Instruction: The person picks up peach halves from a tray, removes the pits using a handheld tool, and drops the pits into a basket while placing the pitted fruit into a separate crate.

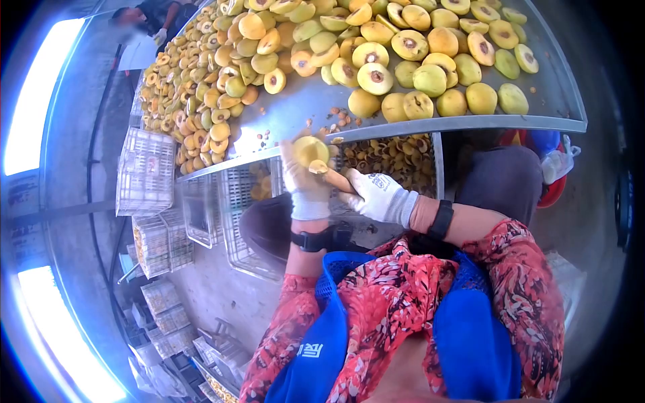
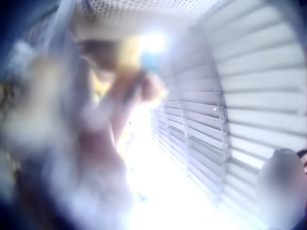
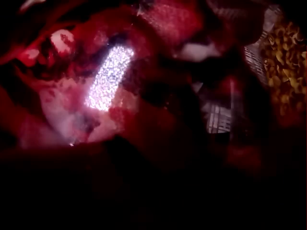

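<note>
Grey metal shows bare along the near edge of the counter [image 1: 289, 117]. Just beyond that edge, the yellow-green fruit [image 1: 309, 152] sits up in the left hand [image 1: 301, 176], whose gloved fingers curl round it, partly blurred. At its near right side is the tool [image 1: 339, 180], its brown handle gripped in the curled right hand [image 1: 381, 196]. Fruit halves [image 1: 409, 44] cover much of the counter, heaped thickest at far left. Darker fruit pieces [image 1: 396, 161] lie below the counter's edge. White crates [image 1: 144, 171] stand at left; another person [image 1: 156, 17] is at far left.
</note>
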`<act>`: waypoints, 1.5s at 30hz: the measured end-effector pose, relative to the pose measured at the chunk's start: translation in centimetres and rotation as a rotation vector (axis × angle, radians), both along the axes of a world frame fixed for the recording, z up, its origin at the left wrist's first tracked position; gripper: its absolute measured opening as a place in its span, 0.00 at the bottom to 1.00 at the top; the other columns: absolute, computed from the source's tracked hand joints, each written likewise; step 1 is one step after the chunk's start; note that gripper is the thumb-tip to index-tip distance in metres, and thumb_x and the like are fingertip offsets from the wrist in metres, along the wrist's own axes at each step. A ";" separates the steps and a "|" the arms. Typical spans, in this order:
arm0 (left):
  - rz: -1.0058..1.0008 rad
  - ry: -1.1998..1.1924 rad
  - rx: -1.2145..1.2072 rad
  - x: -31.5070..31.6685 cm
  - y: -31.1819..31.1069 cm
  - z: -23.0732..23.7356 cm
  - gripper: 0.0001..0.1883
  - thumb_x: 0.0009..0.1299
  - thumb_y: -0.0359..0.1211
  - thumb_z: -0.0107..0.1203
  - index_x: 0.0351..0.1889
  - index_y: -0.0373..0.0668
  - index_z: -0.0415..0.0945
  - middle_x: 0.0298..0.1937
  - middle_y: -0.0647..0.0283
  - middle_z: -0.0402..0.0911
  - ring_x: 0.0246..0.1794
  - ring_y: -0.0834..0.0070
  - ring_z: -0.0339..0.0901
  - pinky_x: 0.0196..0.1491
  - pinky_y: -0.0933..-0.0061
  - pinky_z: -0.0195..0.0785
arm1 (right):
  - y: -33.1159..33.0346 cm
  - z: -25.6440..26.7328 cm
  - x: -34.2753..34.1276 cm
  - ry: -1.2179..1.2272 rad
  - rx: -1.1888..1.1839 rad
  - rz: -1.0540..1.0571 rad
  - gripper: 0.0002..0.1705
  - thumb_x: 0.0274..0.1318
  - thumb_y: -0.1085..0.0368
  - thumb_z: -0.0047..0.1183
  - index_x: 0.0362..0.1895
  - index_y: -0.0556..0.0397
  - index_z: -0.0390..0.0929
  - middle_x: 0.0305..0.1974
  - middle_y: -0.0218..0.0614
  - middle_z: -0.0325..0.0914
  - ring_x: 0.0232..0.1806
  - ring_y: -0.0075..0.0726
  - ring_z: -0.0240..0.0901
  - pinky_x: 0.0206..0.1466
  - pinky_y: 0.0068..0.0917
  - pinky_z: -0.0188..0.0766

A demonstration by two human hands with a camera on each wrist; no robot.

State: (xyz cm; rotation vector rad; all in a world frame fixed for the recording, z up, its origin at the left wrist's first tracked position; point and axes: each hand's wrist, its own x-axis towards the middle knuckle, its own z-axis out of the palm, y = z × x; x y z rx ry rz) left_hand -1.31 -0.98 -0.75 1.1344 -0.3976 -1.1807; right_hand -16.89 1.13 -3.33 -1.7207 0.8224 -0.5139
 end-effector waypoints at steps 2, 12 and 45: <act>0.142 -0.368 0.053 4.7 0.1 0.1 0.27 0.72 0.55 0.44 0.52 0.42 0.73 0.44 0.56 0.79 0.35 0.64 0.79 0.34 0.67 0.76 | 0.9 -1.7 0.5 -0.056 0.253 -0.042 0.24 0.63 0.48 0.45 0.48 0.57 0.69 0.33 0.50 0.78 0.33 0.55 0.77 0.36 0.45 0.72; -0.305 -1.759 0.394 14.7 -8.9 5.6 0.28 0.70 0.54 0.46 0.61 0.48 0.70 0.51 0.45 0.78 0.55 0.57 0.75 0.57 0.62 0.64 | -0.9 -0.1 -1.1 -0.214 0.995 -0.210 0.25 0.62 0.46 0.44 0.39 0.58 0.72 0.19 0.35 0.71 0.13 0.29 0.65 0.16 0.27 0.61; -0.100 -0.732 -0.129 -0.7 -1.6 1.6 0.33 0.74 0.60 0.36 0.47 0.37 0.74 0.38 0.59 0.79 0.35 0.72 0.77 0.38 0.74 0.73 | -1.6 2.2 -1.1 -0.016 -0.132 -0.188 0.20 0.62 0.51 0.47 0.41 0.57 0.68 0.29 0.56 0.77 0.35 0.62 0.76 0.37 0.49 0.70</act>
